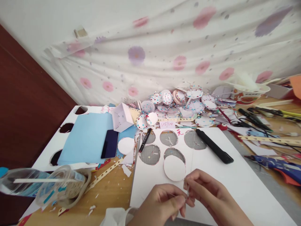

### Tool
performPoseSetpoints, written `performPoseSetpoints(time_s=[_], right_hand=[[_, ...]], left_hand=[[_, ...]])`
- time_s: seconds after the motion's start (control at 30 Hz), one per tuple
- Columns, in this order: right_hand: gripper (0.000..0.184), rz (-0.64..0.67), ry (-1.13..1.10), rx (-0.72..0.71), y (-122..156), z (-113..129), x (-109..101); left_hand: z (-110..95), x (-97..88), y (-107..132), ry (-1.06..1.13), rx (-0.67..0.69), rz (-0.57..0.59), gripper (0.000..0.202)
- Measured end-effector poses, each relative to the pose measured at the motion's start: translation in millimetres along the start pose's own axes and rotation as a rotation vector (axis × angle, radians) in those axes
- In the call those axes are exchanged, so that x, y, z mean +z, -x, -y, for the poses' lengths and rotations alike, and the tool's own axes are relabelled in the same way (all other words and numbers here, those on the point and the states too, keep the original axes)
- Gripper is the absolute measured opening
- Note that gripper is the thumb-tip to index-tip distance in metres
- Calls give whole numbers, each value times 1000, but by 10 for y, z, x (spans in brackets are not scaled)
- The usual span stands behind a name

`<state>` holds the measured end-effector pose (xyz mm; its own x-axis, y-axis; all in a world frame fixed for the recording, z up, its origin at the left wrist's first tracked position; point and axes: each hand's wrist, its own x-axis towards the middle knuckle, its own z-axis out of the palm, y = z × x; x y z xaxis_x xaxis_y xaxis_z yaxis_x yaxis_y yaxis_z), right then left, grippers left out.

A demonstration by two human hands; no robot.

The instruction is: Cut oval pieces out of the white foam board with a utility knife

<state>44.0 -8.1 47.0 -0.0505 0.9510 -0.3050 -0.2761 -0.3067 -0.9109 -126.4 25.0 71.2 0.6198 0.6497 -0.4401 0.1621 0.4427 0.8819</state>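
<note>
My left hand [162, 202] and my right hand [209, 194] meet over a large white sheet [225, 182]. Both have fingertips pinched together on a thin, pale strand [187, 190], too fine to identify surely. Just beyond my fingers lies a white paper disc [174, 168], partly covering one of several round holes cut in the sheet. A black marker [145, 140] rests at the sheet's left edge, across a hole. On its right side is a long black tool-like object [213, 147], its kind unclear.
Dotted paper discs [166, 98] are heaped along the curtained wall. Left are blue paper [87, 135], a dark phone [110, 143], a white box [122, 117] and a plastic bottle [25, 182]. Right lie a blue tool [275, 163], cables and a paper bowl [249, 92].
</note>
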Motion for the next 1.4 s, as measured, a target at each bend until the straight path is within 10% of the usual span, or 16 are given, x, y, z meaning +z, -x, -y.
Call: performPoseSetpoints(time_s=[0.37, 0.67, 0.9, 1.07, 1.23, 1.4], right_hand=[[32, -108, 85, -188, -40, -77, 0], [37, -135, -65, -19, -35, -39, -41], [34, -17, -217, 50, -62, -35, -21], [31, 13, -299, 53, -72, -59, -6], [25, -287, 83, -227, -34, -114, 34], [24, -410, 149, -321, 67, -92, 153]], left_hand=[[49, 14, -64, 5, 11, -104, 48], [132, 85, -33, -277, 116, -350, 27], [181, 82, -19, -286, 133, -290, 25], [372, 135, -49, -380, 460, -384, 25], [407, 163, -91, -757, 761, -513, 23], [375, 185, -163, -1212, 1026, -847, 31]])
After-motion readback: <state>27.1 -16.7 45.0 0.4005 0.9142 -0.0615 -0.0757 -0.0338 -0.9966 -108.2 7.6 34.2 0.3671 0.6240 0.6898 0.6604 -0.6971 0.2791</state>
